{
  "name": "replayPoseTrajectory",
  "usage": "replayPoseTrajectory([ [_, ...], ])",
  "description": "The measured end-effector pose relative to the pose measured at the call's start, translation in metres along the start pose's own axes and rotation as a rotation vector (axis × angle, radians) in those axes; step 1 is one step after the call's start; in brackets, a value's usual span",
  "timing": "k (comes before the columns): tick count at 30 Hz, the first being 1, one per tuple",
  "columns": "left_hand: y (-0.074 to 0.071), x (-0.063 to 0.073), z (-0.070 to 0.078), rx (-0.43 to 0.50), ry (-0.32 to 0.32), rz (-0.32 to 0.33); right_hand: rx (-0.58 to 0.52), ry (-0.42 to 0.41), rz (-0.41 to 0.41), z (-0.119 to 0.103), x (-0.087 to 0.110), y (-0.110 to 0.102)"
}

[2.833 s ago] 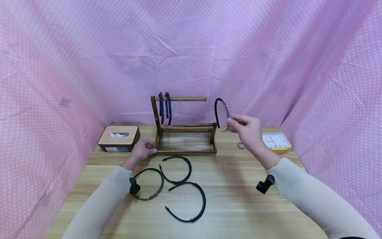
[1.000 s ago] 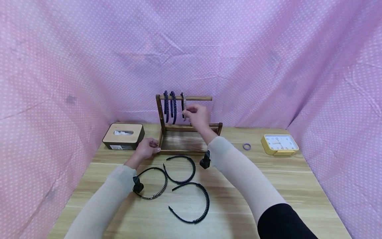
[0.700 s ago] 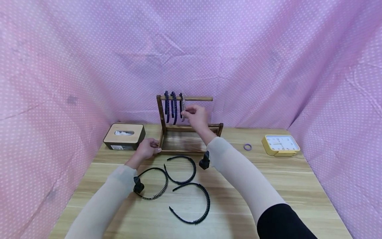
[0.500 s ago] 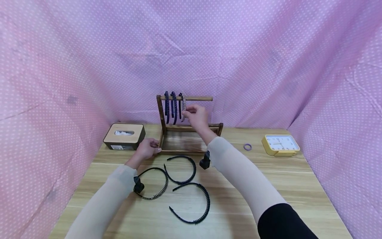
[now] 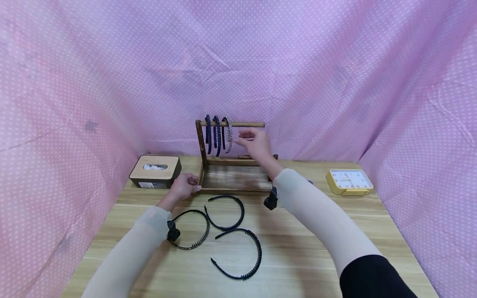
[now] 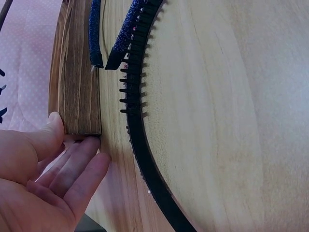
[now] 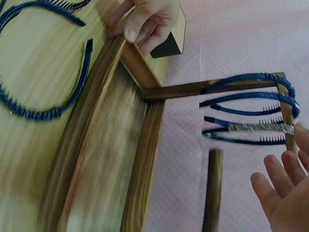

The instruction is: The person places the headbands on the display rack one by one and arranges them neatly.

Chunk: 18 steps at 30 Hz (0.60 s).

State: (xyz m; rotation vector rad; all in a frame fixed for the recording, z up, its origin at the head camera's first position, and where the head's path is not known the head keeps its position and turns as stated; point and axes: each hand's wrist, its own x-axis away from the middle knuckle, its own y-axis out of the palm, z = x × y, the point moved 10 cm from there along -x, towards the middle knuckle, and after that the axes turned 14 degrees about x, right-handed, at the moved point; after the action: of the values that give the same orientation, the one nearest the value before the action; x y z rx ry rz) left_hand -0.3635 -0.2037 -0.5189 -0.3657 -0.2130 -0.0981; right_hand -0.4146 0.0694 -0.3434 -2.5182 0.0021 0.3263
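Observation:
A wooden headband rack (image 5: 234,191) stands at the back of the table. My left hand (image 5: 182,186) holds its front left corner, thumb along the front and fingers at the end, as the left wrist view shows. From the top bar hang two dark blue headbands (image 5: 218,138) and a silver glittery headband (image 5: 230,136) to their right. Just right of the silver one, my right hand (image 5: 256,142) is off it, fingers loosely extended with nothing in them. On the table in front lie three toothed headbands: a near one (image 5: 258,252), a middle one (image 5: 241,207) and a left one (image 5: 203,238).
A tissue box (image 5: 173,171) sits left of the rack, close to my left hand. To the right stands a yellow clock (image 5: 349,181). A purple ring (image 5: 310,181) is mostly hidden behind my right sleeve. A pink dotted curtain (image 5: 261,62) encloses the table.
My right hand carried the silver headband leftward onto the top bar, then let go and drew back to the right. The left hand kept its hold on the rack's corner.

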Motion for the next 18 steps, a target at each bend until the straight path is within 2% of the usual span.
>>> replayPoseTrajectory([
  [5,-0.001,0.001,0.001,0.007,0.006,-0.001,0.076,-0.018,-0.022,0.011,0.01,-0.027],
  [10,-0.002,0.0,0.0,0.015,-0.004,-0.001,0.114,-0.006,-0.046,0.032,0.029,-0.05],
  [18,0.0,0.002,0.001,0.001,0.001,-0.009,0.049,0.085,-0.094,0.097,0.07,-0.064],
])
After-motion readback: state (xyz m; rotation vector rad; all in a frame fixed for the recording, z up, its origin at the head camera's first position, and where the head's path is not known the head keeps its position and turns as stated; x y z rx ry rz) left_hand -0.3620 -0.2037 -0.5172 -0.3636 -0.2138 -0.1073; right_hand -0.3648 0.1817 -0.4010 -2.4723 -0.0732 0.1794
